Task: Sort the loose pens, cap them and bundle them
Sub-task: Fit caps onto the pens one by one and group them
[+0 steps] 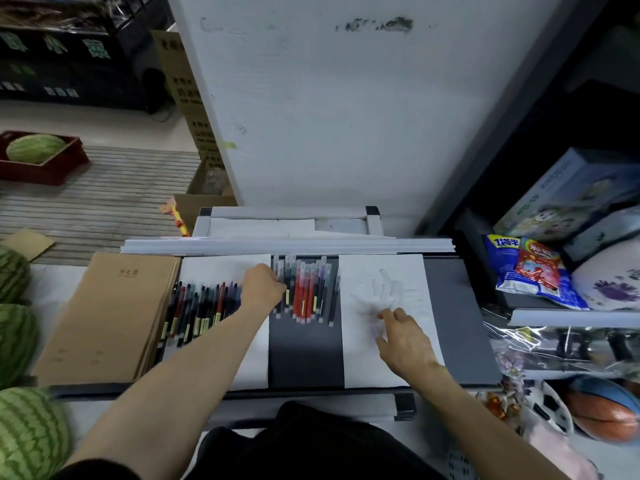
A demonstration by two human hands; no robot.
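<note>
**While both hands are at the pens: sorting in progress**

As you lean over the counter (457, 323), your left hand (263, 285) sits knuckles-up, fingers curled, at the left edge of the middle row of pens (306, 289). I cannot tell whether it grips one. That row lies on the bare dark strip between two white sheets. A second row of pens (204, 306) lies fanned on the left sheet (256, 358), just beside a stack of brown notebooks (107, 317). Your right hand (405, 337) rests on the right sheet (367, 368), fingers spread and holding nothing, near a blurred heap of clear caps (384, 292). Watermelons (31, 434) lie at far left.
</note>
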